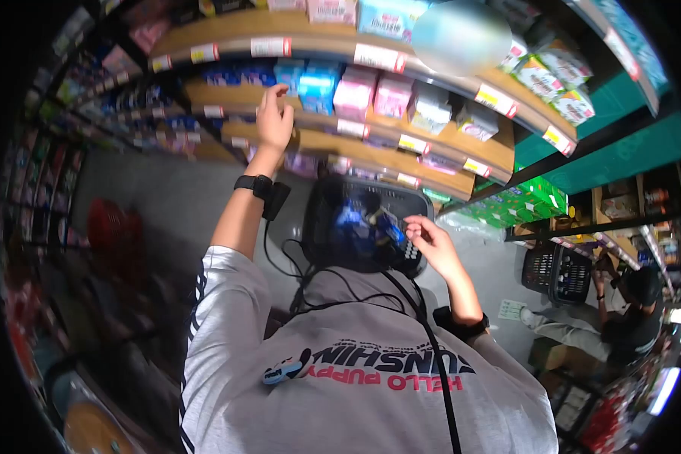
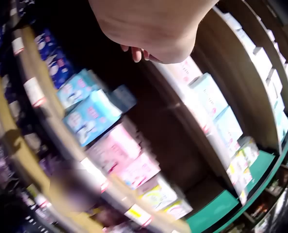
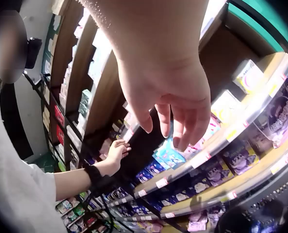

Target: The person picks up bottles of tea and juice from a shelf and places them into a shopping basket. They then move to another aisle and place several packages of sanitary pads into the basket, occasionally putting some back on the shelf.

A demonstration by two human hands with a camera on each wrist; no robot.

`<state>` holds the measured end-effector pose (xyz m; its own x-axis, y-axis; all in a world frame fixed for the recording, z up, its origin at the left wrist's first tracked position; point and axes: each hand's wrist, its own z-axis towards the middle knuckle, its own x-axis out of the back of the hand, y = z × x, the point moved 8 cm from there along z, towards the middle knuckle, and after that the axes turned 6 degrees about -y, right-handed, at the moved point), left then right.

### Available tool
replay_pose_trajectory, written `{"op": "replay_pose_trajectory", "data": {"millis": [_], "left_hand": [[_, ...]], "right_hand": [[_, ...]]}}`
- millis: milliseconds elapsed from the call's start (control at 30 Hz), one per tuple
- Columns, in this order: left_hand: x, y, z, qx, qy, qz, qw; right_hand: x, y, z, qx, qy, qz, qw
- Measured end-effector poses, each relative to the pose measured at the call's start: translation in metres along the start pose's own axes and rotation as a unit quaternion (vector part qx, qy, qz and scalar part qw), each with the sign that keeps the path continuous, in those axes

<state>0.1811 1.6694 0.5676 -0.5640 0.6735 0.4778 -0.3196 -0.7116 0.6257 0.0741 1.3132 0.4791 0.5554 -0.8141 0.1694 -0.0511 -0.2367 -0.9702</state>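
Note:
My left hand reaches to the middle shelf, its fingers loosely bent beside a light-blue pack, holding nothing. Pink packs stand to the right of that pack. In the left wrist view the back of the left hand fills the top, most fingers hidden, above blue packs. Over the right side of a dark shopping basket hangs my right hand, empty. Its fingers droop, relaxed, in the right wrist view. Blue packets lie inside the basket.
Wooden shelf edges with price tags run across the front. Green cartons stand low at the right. Beyond them a person sits low near another basket. Black cables cross before my body.

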Motion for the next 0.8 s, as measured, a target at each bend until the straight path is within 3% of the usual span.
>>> {"op": "replay_pose_trajectory", "data": {"millis": [33,100,167,200,233,267,300,367,433,467,567,633,700,800], "left_hand": [[-0.014,-0.021,-0.032,0.049,-0.042,-0.019,0.998],[-0.045,-0.072,-0.119,0.059,-0.118,0.043,0.99],[-0.07,-0.126,-0.23,0.231,-0.234,0.051,0.943],[-0.077,-0.138,-0.283,0.207,-0.276,0.111,0.932],[-0.092,-0.18,-0.354,0.34,-0.347,0.039,0.873],[-0.096,-0.174,-0.396,0.417,-0.412,0.044,0.809],[-0.1,-0.17,-0.437,0.425,-0.472,0.054,0.77],[-0.108,-0.177,-0.52,0.545,-0.564,0.04,0.619],[-0.118,-0.178,-0.566,0.552,-0.597,0.055,0.579],[-0.124,-0.178,-0.583,0.554,-0.613,0.061,0.56],[-0.138,-0.187,-0.568,0.574,-0.472,0.146,0.653],[-0.136,-0.203,-0.552,0.638,-0.298,0.156,0.692],[-0.135,-0.213,-0.553,0.673,-0.14,0.168,0.707],[-0.147,-0.229,-0.563,0.693,-0.08,0.208,0.685]], "right_hand": [[0.006,0.012,0.001,-0.015,-0.016,-0.007,1.0],[0.019,0.067,0.0,-0.053,-0.042,-0.009,0.998],[0.032,0.118,0.001,-0.064,-0.056,-0.075,0.994],[0.036,0.153,0.002,-0.111,-0.074,-0.127,0.983],[0.037,0.185,0.001,-0.103,-0.103,-0.261,0.954],[0.032,0.21,-0.002,-0.132,-0.169,-0.39,0.896],[0.028,0.235,-0.003,-0.154,-0.233,-0.51,0.814],[0.019,0.295,-0.006,-0.214,-0.301,-0.498,0.785],[0.006,0.344,-0.005,-0.197,-0.259,-0.422,0.846],[-0.004,0.351,0.0,-0.195,-0.253,-0.41,0.854],[-0.039,0.383,0.013,-0.139,-0.198,-0.346,0.906],[-0.064,0.397,0.027,-0.154,-0.216,-0.32,0.91],[-0.087,0.406,0.044,-0.13,-0.23,-0.348,0.899],[-0.106,0.457,0.079,-0.183,-0.209,-0.301,0.912]]}}
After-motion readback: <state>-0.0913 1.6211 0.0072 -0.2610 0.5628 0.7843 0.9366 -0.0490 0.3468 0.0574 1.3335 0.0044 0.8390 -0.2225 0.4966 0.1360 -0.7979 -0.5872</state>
